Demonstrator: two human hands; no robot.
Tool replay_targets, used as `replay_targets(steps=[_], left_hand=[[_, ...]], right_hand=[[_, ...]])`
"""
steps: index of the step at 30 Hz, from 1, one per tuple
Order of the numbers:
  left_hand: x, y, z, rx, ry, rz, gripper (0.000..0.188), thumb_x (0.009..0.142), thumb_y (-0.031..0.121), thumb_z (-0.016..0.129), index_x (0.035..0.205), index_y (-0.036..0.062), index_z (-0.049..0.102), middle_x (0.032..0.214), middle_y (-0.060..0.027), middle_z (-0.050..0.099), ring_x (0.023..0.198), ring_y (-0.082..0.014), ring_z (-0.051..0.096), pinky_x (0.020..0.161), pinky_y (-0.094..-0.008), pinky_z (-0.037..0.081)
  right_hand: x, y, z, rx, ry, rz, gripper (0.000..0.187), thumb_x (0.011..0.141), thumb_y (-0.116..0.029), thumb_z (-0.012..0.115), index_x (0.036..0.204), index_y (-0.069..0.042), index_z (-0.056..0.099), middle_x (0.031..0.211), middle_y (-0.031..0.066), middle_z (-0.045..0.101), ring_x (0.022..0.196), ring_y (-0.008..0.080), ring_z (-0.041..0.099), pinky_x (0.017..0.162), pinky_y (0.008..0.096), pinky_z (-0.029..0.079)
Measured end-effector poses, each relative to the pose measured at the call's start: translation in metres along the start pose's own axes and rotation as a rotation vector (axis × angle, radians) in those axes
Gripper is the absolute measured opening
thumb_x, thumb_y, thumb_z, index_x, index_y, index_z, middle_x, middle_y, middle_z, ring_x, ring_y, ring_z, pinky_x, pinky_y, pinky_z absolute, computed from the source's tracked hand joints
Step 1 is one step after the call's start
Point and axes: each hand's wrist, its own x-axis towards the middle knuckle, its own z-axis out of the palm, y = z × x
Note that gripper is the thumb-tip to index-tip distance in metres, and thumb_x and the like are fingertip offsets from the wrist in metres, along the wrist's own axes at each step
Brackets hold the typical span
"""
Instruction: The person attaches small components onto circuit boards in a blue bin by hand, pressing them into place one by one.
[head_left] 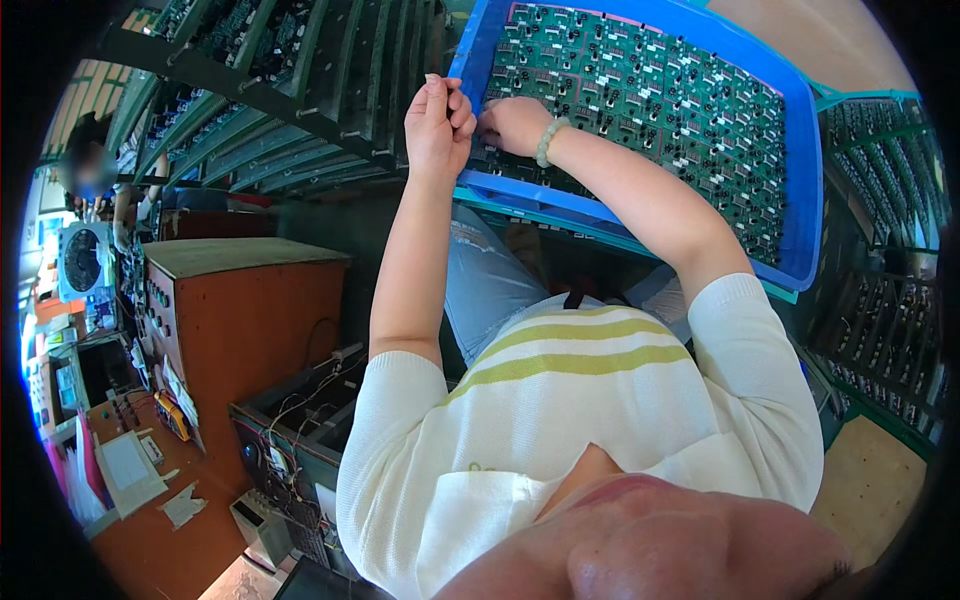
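A blue plastic tray (805, 215) stands in front of me, filled with rows of green circuit boards (650, 100) carrying small black and white components. At its left edge my left hand (438, 128) is raised with the fingers curled in and the thumb on top. Something small and dark shows by those fingertips, too small to name. My right hand (516, 126), a pale green bead bracelet (550, 140) at its wrist, reaches into the tray's near left corner. Its fingers are bent and pressed together low over the boards; what they grip, if anything, is hidden.
Dark green racks (300, 110) holding boards rise at the left. More board racks (885, 340) stand at the right. To my left are a brown wooden cabinet (250, 320), an open case with wires (290, 430), and a workbench (160, 520). A person (95, 165) is at the far left.
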Motion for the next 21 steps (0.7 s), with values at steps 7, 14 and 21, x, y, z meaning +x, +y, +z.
replay_targets(steps=[7, 14, 21], left_hand=[[0.003, 0.003, 0.011, 0.027, 0.08, -0.01, 0.025, 0.088, 0.022, 0.048, 0.094, -0.0007, 0.055, 0.066, 0.0, 0.043, 0.051, -0.0057, 0.032, 0.041, -0.0185, 0.024], [0.004, -0.001, 0.004, 0.062, 0.04, 0.014, 0.02, 0.084, 0.009, 0.053, 0.101, -0.0025, 0.056, 0.075, -0.002, 0.052, 0.054, -0.0053, 0.036, 0.044, -0.0178, 0.028], [0.003, 0.0, 0.011, 0.016, 0.092, -0.006, 0.023, 0.083, 0.007, 0.053, 0.104, -0.0029, 0.055, 0.075, -0.0035, 0.053, 0.055, -0.0052, 0.039, 0.044, -0.0169, 0.029]], right_hand=[[0.003, 0.0, -0.001, -0.055, -0.03, -0.036, 0.01, 0.07, -0.019, 0.054, 0.072, -0.01, 0.059, 0.076, 0.0092, 0.056, 0.072, 0.0285, 0.057, 0.061, 0.0403, 0.047], [0.005, 0.001, 0.002, -0.128, -0.101, -0.086, 0.008, 0.068, -0.014, 0.053, 0.073, -0.011, 0.058, 0.076, 0.0102, 0.057, 0.072, 0.0295, 0.058, 0.06, 0.0404, 0.046], [0.003, 0.002, -0.002, -0.065, -0.118, -0.006, 0.013, 0.071, -0.014, 0.052, 0.079, -0.011, 0.061, 0.079, 0.0117, 0.06, 0.076, 0.0301, 0.059, 0.063, 0.0405, 0.047]])
